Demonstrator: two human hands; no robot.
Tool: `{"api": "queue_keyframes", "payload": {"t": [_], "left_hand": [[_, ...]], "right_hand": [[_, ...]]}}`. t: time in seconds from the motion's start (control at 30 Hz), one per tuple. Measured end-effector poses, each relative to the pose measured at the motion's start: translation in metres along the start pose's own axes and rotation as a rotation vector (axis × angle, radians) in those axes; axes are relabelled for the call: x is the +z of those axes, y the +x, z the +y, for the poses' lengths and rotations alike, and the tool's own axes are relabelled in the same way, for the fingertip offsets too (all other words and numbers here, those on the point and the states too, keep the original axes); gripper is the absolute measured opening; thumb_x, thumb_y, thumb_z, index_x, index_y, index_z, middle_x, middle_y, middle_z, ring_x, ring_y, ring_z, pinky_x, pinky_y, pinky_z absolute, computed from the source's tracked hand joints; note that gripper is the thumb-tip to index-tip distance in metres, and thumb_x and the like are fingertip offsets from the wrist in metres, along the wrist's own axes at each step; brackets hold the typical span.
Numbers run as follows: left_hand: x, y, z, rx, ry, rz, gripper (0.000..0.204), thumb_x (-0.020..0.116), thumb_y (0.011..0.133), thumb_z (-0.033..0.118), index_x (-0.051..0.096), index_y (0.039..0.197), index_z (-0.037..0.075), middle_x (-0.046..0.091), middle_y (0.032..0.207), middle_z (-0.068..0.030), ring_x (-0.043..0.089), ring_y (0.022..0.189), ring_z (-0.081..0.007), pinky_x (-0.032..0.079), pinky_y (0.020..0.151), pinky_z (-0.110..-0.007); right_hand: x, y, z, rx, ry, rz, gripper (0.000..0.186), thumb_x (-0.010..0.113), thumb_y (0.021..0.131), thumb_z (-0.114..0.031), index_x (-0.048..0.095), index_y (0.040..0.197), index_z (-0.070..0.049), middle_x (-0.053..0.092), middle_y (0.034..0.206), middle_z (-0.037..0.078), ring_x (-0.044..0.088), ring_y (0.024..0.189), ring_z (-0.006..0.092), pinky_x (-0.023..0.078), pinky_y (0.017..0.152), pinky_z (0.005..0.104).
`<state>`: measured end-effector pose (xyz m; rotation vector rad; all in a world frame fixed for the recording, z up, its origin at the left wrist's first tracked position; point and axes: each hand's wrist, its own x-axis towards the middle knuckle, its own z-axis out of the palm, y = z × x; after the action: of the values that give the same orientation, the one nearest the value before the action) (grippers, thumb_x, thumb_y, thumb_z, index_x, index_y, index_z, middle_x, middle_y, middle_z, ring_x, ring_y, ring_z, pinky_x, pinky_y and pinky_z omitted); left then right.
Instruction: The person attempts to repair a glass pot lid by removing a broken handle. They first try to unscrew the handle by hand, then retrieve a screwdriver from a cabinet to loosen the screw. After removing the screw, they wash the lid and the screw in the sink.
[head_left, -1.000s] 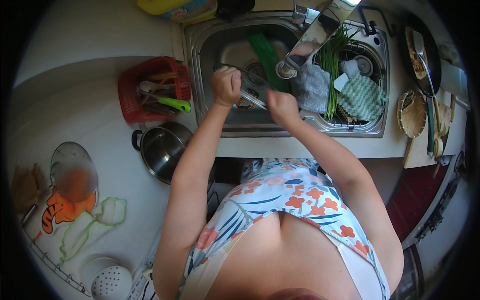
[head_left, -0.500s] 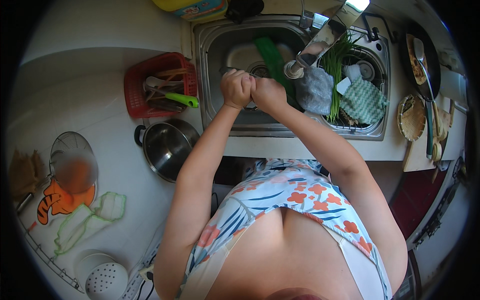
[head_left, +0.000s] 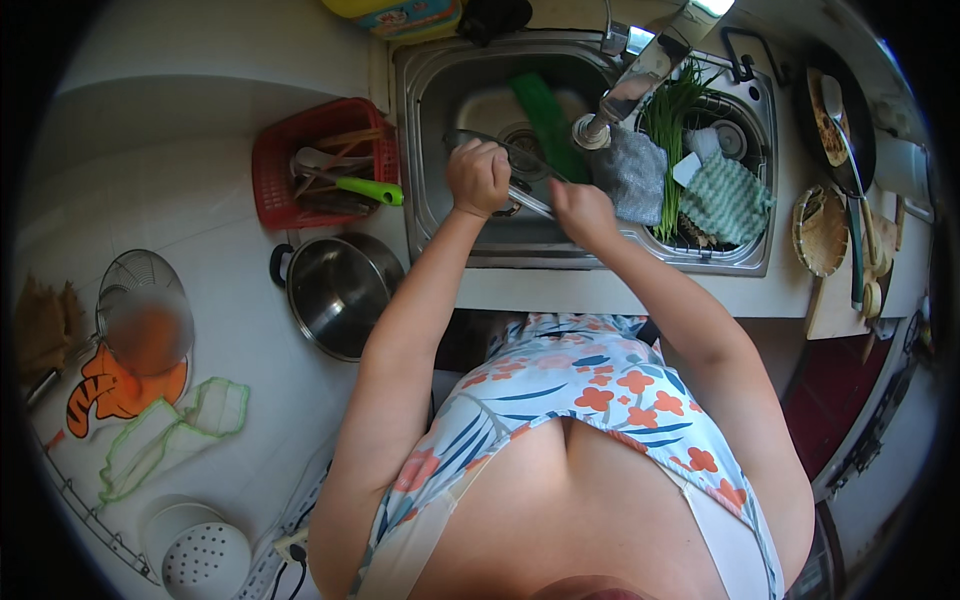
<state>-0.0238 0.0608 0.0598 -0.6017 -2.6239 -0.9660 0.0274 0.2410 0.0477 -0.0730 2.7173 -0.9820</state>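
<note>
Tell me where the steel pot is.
In the head view, the steel pot sits on the counter, left of the sink and just below the red basket.

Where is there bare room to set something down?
White counter lies bare between the round steel pot, wire-mesh strainer and red plastic basket. The smaller, right-hand steel sink basin is crowded with long green stalks and green checked cloth.

This is a kitchen. A double-bowl steel sink (head_left: 530,259) with a faucet (head_left: 645,75), a cooking pot (head_left: 335,300) and a frying pan (head_left: 859,100) show it.
</note>
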Motion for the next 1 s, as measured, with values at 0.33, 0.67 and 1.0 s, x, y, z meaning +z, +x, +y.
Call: {"api": "queue_keyframes", "payload": {"t": [0.33, 0.67, 1.0], "left_hand": [[0.007, 0.009, 0.009, -0.019, 0.039, -0.004, 0.024, 0.041, 0.08, 0.017, 0.049, 0.06, 0.005, 0.051, 0.064, -0.0112, 0.05, 0.064, -0.0318, 0.039, 0.061, -0.042], [-0.005, -0.014, -0.045, -0.309, -0.207, 0.043, 0.031, 0.037, 0.083, 0.016, 0.048, 0.057, 0.003, 0.046, 0.059, -0.0158, 0.049, 0.062, -0.0346, 0.038, 0.058, -0.044], [0.002, -0.001, 0.005, -0.102, 0.014, 0.053, 0.028, 0.039, 0.081, 0.015, 0.048, 0.058, 0.003, 0.05, 0.061, -0.0158, 0.05, 0.06, -0.0352, 0.039, 0.056, -0.043]], "right_hand": [[-0.008, 0.011, -0.024, -0.009, 0.049, 0.136, 0.041, 0.047, 0.089, -0.036, 0.064, 0.063, -0.009, 0.06, 0.062, 0.017, 0.06, 0.061, 0.037, 0.048, 0.057, 0.0465], [-0.025, 0.009, 0.038, -0.013, 0.34, -0.169, 0.042, 0.052, 0.09, -0.034, 0.061, 0.069, 0.001, 0.053, 0.06, 0.022, 0.053, 0.06, 0.0416, 0.042, 0.056, 0.043], [-0.004, 0.031, -0.05, -0.089, 0.012, 0.028, 0.045, 0.045, 0.09, -0.037, 0.064, 0.062, -0.007, 0.059, 0.061, 0.018, 0.059, 0.062, 0.0385, 0.047, 0.058, 0.0468]]}}
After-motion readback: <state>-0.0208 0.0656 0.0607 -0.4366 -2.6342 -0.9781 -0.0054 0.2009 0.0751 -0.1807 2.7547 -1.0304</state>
